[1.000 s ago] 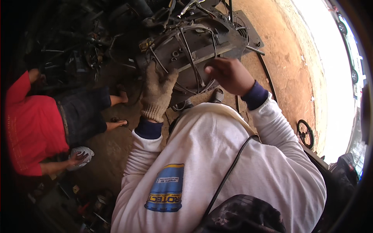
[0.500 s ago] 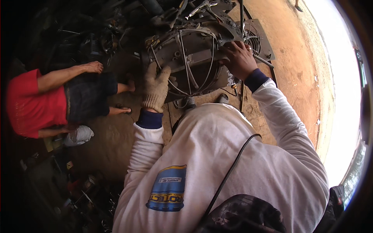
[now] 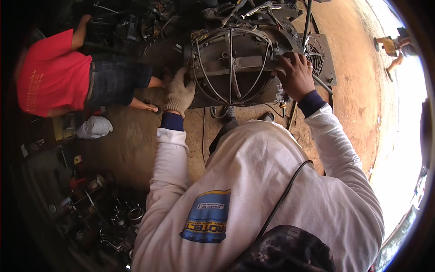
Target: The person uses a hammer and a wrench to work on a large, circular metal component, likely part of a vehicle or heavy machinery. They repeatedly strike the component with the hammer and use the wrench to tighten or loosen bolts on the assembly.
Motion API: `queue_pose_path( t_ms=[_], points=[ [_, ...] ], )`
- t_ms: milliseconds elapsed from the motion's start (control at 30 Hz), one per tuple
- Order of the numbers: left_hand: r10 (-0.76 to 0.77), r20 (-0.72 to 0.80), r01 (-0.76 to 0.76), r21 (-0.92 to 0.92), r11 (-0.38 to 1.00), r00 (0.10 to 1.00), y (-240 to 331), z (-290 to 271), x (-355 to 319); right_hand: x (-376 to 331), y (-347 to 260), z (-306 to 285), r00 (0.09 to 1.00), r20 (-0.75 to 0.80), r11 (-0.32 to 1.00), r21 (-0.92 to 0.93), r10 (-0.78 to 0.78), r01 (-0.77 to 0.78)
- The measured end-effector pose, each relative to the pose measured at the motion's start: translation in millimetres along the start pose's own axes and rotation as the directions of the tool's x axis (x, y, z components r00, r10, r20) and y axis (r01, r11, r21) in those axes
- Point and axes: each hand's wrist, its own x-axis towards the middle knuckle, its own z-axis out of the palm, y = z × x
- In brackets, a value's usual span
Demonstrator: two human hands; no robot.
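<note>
A round cage of thin bent metal rods (image 3: 210,85) lies on a dark workbench ahead of me. A flat metal bar (image 3: 247,62) runs across it from side to side. My left hand (image 3: 180,94), in a knitted work glove, is at the cage's left edge with thumb and fingers apart; some fingertips are hard to see against the dark. At the opposite side my bare right hand (image 3: 298,78), with a ring on one finger, has its fingers bent around the right end of the bar. The underside of that grip is hidden.
Locking pliers (image 3: 262,8) lie at the bench's far side. A coil of wire (image 3: 317,56) rests on a plate at right. A person in a red shirt (image 3: 53,72) stands at left, near a white sack (image 3: 95,127). Metal parts (image 3: 118,215) crowd the lower left; another person (image 3: 398,45) is far right.
My view has shifted, so the bench appears higher and farther right. The left glove now sits farther out from the cage. The person in red has raised an arm; another person appears at far right.
</note>
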Motion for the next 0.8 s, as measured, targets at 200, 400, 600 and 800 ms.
queue_pose_path(
  t_ms=[200,400,600,800],
  points=[
    [0.176,0.051,-0.173,-0.051,0.984,0.983,-16.5,16.5,15.7,-13.6,-17.7,-11.6,0.999,0.02,0.994,0.104,0.037,-0.039],
    [0.235,0.231,-0.237,-0.02,0.971,0.944,-24.0,12.0,38.1,-3.7,-55.2,-26.5,0.982,0.067,0.82,0.542,0.176,-0.184],
    [0.327,0.181,-0.313,-0.1,0.944,0.928,-30.2,2.8,44.0,12.3,-112.3,-43.3,0.946,0.298,0.788,0.55,0.127,-0.279],
    [0.346,-0.147,-0.372,-0.219,0.902,0.927,12.9,-26.7,13.7,26.1,-135.5,-32.8,0.877,0.423,0.79,0.446,0.228,-0.421]
  ],
)
